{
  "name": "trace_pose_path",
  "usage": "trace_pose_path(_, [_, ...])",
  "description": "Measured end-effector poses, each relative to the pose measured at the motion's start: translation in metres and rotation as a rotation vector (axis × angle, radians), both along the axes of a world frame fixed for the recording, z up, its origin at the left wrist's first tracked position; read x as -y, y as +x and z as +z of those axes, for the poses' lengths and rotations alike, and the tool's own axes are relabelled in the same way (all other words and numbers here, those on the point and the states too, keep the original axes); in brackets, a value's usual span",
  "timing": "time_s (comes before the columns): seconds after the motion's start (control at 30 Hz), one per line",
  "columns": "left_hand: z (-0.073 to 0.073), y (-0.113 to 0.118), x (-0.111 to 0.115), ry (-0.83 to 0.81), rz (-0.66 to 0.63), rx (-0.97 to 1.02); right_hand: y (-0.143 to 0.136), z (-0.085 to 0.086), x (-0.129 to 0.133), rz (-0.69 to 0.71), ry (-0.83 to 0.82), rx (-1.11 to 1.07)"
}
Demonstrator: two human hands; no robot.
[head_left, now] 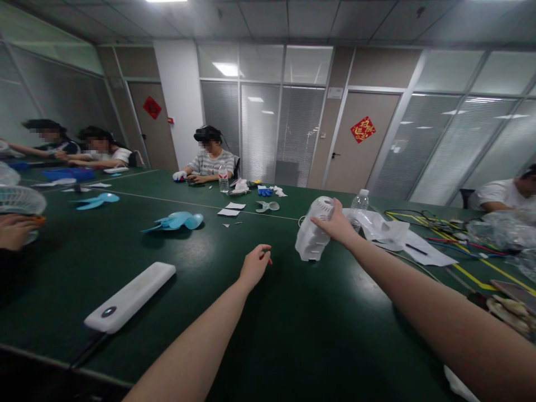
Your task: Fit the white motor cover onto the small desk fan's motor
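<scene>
My right hand [335, 223] grips the upper right side of a white plastic housing [310, 237] with a slotted, round top and a stepped side. The housing leans slightly over the green table, and I cannot tell whether its lower end touches the surface. My left hand [255, 265] hovers over the table to the left of the housing, apart from it, with loosely bent fingers and nothing in them. Behind my right hand are a clear water bottle [360, 201] and a crumpled white plastic bag [383, 229].
A long white device [129, 296] with a black cable lies at left front. Blue plastic scoop-like pieces [176, 221] lie beyond it. Cables [444, 223] and clear wrapping [502, 229] cover the right side. Several people sit around the table; a co-worker's hand [19, 230] is at far left.
</scene>
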State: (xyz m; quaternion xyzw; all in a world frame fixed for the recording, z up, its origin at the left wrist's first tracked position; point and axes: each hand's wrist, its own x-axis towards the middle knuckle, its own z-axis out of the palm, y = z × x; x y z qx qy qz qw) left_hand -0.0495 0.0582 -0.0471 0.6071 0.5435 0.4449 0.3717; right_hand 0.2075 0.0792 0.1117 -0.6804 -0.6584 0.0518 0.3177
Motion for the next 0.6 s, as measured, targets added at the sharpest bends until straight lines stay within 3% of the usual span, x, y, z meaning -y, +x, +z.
trace_pose_path(0.2, [0.005,0.005,0.001,0.047,-0.007,-0.090,-0.046,-0.007,0.002,0.144,0.020,-0.011])
trace_pose_path(0.37, [0.006,0.004,0.002,0.091,-0.024,-0.130,-0.055,-0.005,0.020,0.184,0.018,-0.077])
trace_pose_path(0.5, [0.005,0.002,0.001,0.102,-0.042,-0.140,-0.029,-0.003,0.064,0.181,0.077,-0.142])
trace_pose_path(0.6, [0.003,0.002,0.000,0.100,-0.051,-0.137,0.020,-0.007,0.124,0.129,0.236,-0.032])
